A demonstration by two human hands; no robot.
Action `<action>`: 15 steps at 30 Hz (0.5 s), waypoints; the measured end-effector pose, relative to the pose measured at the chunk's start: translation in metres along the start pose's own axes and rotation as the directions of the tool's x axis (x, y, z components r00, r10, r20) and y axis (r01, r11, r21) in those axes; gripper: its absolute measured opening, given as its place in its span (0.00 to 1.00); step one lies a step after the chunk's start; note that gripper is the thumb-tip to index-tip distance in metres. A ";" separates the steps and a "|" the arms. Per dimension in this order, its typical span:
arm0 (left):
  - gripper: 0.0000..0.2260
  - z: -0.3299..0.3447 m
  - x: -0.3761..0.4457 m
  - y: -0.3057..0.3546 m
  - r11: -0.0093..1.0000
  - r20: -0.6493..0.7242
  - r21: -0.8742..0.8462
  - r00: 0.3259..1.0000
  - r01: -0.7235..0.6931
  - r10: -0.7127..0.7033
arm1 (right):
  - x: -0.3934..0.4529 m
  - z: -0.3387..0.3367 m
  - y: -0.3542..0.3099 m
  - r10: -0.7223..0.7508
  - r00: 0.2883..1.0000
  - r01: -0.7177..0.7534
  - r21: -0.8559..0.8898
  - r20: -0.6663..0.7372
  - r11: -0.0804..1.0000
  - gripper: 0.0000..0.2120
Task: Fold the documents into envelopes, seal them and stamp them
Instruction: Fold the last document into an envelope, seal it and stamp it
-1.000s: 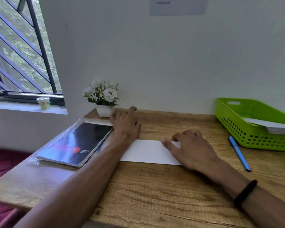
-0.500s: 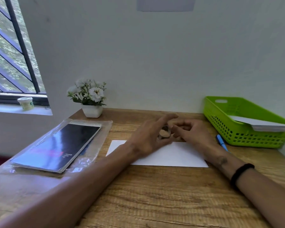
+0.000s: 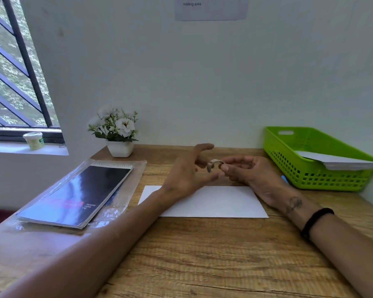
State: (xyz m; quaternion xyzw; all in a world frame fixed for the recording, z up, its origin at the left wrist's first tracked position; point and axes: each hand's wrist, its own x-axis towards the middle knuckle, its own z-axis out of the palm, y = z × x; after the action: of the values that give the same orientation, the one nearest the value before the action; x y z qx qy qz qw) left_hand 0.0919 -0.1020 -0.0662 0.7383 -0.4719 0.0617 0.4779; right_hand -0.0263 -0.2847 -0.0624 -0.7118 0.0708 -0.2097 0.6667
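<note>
Contact with the flat white paper envelope (image 3: 211, 201) on the wooden desk (image 3: 202, 254) has been given up; a small silvery ring-shaped object (image 3: 214, 164), perhaps tape for sealing, is pinched by the right hand (image 3: 246, 171), with the left hand (image 3: 187, 173) held loosely spread beside it.

We see two bare forearms with no sleeves on them. Our right wrist wears a plain black band (image 3: 317, 220), round and narrow like a hair tie. Just beyond it, toward the right hand (image 3: 249, 172), sits a small dark tattoo (image 3: 295, 204); its design is too blurred to read. Our left hand (image 3: 186, 175) and wrist are unadorned.
</note>
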 end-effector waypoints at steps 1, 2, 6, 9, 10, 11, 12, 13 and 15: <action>0.32 -0.002 0.000 -0.001 0.999 0.002 -0.035 1.000 0.028 -0.028 | 0.001 -0.001 0.001 -0.005 1.000 0.004 0.013 0.005 1.000 0.21; 0.30 -0.003 0.001 -0.002 0.998 0.000 -0.055 0.999 0.042 -0.042 | 0.001 -0.002 0.001 -0.009 1.000 0.008 0.020 0.012 1.000 0.21; 0.27 -0.003 0.001 -0.002 1.000 -0.060 -0.002 0.998 -0.007 0.006 | 0.000 -0.001 0.001 -0.016 1.000 0.016 0.017 0.021 1.000 0.21; 0.22 -0.003 0.003 -0.006 0.981 -0.080 0.168 0.990 -0.099 0.114 | -0.001 0.003 -0.002 -0.105 0.994 0.095 -0.191 -0.040 0.977 0.18; 0.21 -0.004 0.002 -0.006 0.967 -0.076 0.225 0.987 -0.123 0.143 | -0.002 0.005 -0.004 -0.162 0.985 0.140 -0.296 -0.052 0.945 0.18; 0.20 -0.004 0.002 -0.006 0.953 -0.076 0.270 0.984 -0.135 0.161 | -0.003 0.008 -0.005 -0.221 0.974 0.182 -0.384 -0.058 0.905 0.19; 0.20 -0.004 0.002 -0.006 0.943 -0.081 0.303 0.982 -0.137 0.169 | -0.004 0.011 -0.006 -0.278 0.959 0.221 -0.452 -0.063 0.864 0.20; 0.20 -0.005 0.002 -0.006 0.937 -0.089 0.322 0.981 -0.136 0.173 | -0.004 0.013 -0.006 -0.329 0.942 0.253 -0.507 -0.065 0.824 0.20; 0.20 -0.005 0.002 -0.006 0.930 -0.098 0.338 0.977 -0.146 0.189 | -0.006 0.016 -0.006 -0.397 0.916 0.294 -0.576 -0.057 0.762 0.17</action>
State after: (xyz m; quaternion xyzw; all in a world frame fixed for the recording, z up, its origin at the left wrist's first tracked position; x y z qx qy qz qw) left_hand 0.0993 -0.0989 -0.0659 0.7592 -0.4844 0.2277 0.3703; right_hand -0.0264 -0.2673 -0.0576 -0.8537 0.0543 -0.3614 0.3710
